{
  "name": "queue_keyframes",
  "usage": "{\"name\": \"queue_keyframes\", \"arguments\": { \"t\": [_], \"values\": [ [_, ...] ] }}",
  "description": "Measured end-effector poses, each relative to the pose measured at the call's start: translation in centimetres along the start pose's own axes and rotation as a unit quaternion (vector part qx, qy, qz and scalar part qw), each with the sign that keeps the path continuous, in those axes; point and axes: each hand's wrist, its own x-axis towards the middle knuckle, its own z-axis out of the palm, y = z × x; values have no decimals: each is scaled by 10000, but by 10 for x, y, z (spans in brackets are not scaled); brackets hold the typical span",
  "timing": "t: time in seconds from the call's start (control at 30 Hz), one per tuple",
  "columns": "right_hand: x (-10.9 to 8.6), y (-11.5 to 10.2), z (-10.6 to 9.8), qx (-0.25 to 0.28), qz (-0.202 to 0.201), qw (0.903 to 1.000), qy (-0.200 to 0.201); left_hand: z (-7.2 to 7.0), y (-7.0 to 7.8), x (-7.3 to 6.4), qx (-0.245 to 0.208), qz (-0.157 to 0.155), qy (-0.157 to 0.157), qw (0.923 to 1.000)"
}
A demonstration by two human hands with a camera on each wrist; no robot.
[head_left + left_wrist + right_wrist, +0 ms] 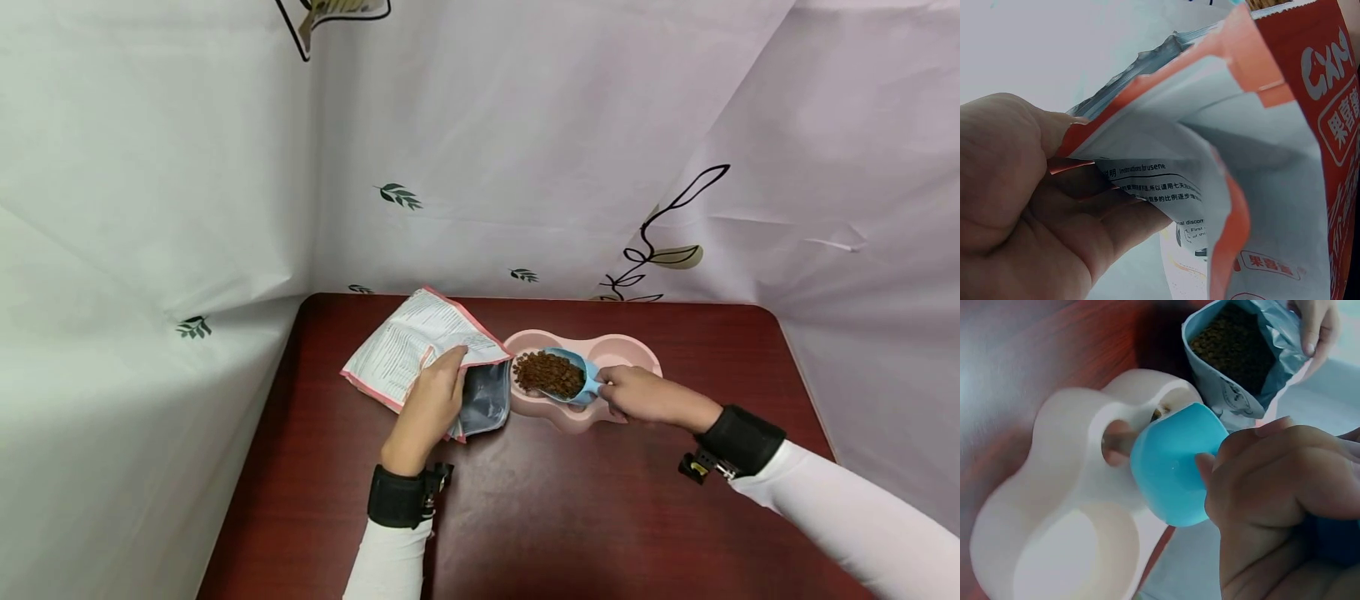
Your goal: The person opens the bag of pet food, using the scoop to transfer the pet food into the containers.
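Observation:
My left hand (431,404) grips the edge of a white and red pet food bag (408,346), thumb on top and fingers underneath. The bag leans with its mouth open toward the right; brown kibble (1232,350) shows inside it in the right wrist view. My right hand (637,392) holds a light blue scoop (1175,469) by its handle. The scoop is over the left bowl of a pink double pet bowl (573,423). Brown kibble (551,373) spreads from the scoop's front toward that bowl. The scoop hides part of the bowl in the head view.
A dark red-brown table (570,517) carries everything. The right round bowl (1079,556) of the double dish is partly covered by my right hand in the head view. A pale patterned cloth (480,150) hangs behind and beside the table.

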Motion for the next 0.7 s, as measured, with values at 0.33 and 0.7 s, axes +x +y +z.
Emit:
{"name": "queue_keyframes", "arguments": {
  "t": [0.33, 0.7],
  "values": [
    [5, -17, 2, -1883, -313, 9805, 463, 1, -2, -1, -30, 103, 44, 9999],
    [-7, -19, 9, -2987, -509, 9451, 1227, 0, -1, -1, -48, 66, 15, 10000]
  ]
}}
